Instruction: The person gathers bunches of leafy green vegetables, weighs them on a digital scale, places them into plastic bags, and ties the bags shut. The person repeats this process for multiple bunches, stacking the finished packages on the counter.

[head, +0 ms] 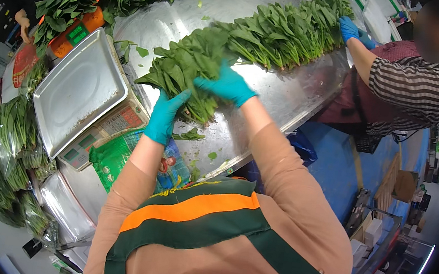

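Note:
Both my hands wear teal gloves and meet a bunch of leafy greens, which looks like spinach [189, 61], on the metal table [290, 96]. My left hand [166, 114] is at the near left side of the bunch, thumb raised, fingers partly hidden behind the leaves. My right hand [228, 84] lies over the bunch's right side, blurred, its fingers spread among leaves and stems. Whether either hand grips the leaves cannot be told. A long row of the same greens [285, 34] runs from there towards the upper right, stems facing the near edge.
A scale with a steel tray [81, 91] stands left, beside a green and blue printed bag [118, 161]. Bagged greens [15, 124] lie far left. A co-worker in blue gloves [350, 29] touches the row's far end; another person's hand [23, 26] is upper left, near an orange scale [93, 21].

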The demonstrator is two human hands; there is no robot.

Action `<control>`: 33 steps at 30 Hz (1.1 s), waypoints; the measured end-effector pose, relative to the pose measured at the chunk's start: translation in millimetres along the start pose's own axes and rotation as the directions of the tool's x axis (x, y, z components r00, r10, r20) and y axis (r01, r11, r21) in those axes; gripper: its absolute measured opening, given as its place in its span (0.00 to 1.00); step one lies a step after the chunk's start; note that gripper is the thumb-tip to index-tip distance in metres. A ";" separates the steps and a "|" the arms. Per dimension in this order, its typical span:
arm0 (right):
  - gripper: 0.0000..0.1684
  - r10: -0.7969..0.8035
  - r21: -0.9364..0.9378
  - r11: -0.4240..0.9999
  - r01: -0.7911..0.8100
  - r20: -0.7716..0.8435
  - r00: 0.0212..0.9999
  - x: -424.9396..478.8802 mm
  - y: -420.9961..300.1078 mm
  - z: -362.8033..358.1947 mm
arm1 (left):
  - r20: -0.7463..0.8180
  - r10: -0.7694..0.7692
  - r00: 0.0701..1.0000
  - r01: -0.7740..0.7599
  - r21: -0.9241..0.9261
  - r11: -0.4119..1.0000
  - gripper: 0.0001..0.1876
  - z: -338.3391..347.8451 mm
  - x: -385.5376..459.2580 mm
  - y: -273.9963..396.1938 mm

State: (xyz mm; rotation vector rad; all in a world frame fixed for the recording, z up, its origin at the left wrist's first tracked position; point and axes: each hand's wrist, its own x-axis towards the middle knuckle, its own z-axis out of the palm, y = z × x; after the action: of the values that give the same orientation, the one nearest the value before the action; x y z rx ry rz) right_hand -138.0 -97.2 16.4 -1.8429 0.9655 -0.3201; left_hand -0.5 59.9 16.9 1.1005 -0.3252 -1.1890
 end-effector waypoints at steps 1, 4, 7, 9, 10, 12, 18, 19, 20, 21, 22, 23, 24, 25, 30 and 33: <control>0.58 0.028 -0.151 0.988 -0.025 0.015 1.000 -3.8 -2.7 17.7 | 0.027 -0.036 0.999 0.037 -0.053 0.998 0.32 0.7 0.4 2.5; 0.48 -0.028 0.508 0.860 -0.042 0.130 0.991 -24.7 -14.9 45.2 | 0.060 -0.173 0.983 0.181 -0.178 0.967 0.22 -8.3 -4.9 12.6; 0.42 -0.065 0.651 0.757 -0.062 0.169 0.984 -49.7 -38.1 47.2 | -0.010 -0.040 0.999 0.038 -0.136 0.990 0.23 -6.9 -31.1 15.8; 0.41 -0.159 0.623 0.780 0.056 0.110 0.981 -66.2 -54.4 39.3 | 0.007 0.144 0.990 -0.143 0.172 0.975 0.24 -17.9 -43.7 12.2; 0.42 -0.238 0.562 0.812 0.156 0.076 0.968 -72.7 -62.3 32.0 | 0.075 0.251 0.965 -0.262 0.316 0.912 0.24 -19.6 -53.3 16.1; 0.43 -0.385 0.397 0.851 0.344 0.027 0.922 -80.7 -60.5 26.0 | 0.377 0.293 0.879 -0.476 0.733 0.486 0.26 -52.1 -66.6 9.7; 0.40 -0.489 -0.004 0.872 0.490 0.053 0.871 -110.9 1.8 64.4 | 0.298 -0.192 0.935 0.306 -0.402 0.863 0.22 -68.6 -94.5 -27.1; 0.40 -0.479 -0.016 0.877 0.481 0.062 0.876 -114.2 0.4 65.2 | 0.333 -0.215 0.918 0.343 -0.397 0.852 0.22 -74.4 -91.8 -32.5; 0.39 -0.468 -0.033 0.882 0.470 0.068 0.881 -112.6 -2.0 64.0 | 0.366 -0.236 0.900 0.379 -0.391 0.839 0.22 -82.6 -85.9 -40.1; 0.39 -0.465 -0.050 0.881 0.470 0.080 0.881 -107.7 -6.9 61.4 | 0.403 -0.240 0.883 0.402 -0.386 0.830 0.22 -79.7 -81.9 -34.9; 0.39 -0.445 -0.048 0.891 0.451 0.101 0.890 -107.3 -10.3 60.1 | 0.265 -0.179 0.947 0.256 -0.293 0.921 0.19 -68.2 -85.8 -34.0; 0.38 -0.421 -0.018 0.904 0.427 0.133 0.897 -113.7 -16.2 57.7 | 0.220 -0.036 0.975 0.047 -0.045 0.998 0.19 -68.7 -87.3 -28.2; 0.38 -0.392 0.035 0.919 0.392 0.159 0.906 -115.4 -31.5 50.7 | 0.217 0.123 0.968 -0.171 0.215 0.962 0.19 -72.3 -80.6 -19.9; 0.37 -0.376 0.102 0.926 0.364 0.169 0.911 -118.0 -49.6 46.3 | 0.235 0.254 0.938 -0.338 0.461 0.820 0.19 -78.0 -83.9 -16.1; 0.36 -0.828 -0.194 0.550 0.812 -0.005 0.560 -38.6 -149.0 69.3 | 0.121 0.620 0.775 -0.547 0.619 0.563 0.22 -57.4 -94.7 123.7; 0.39 -0.555 0.543 0.784 0.301 0.394 0.733 -11.5 -232.9 96.0 | -0.178 0.607 0.774 -0.434 0.549 0.714 0.20 -69.4 -102.0 198.5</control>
State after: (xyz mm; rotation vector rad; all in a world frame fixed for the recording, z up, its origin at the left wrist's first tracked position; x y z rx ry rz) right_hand 22.4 18.2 173.1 -1.5700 0.0255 -0.2580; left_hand 122.7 175.1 178.7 1.4943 -0.6380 -0.3720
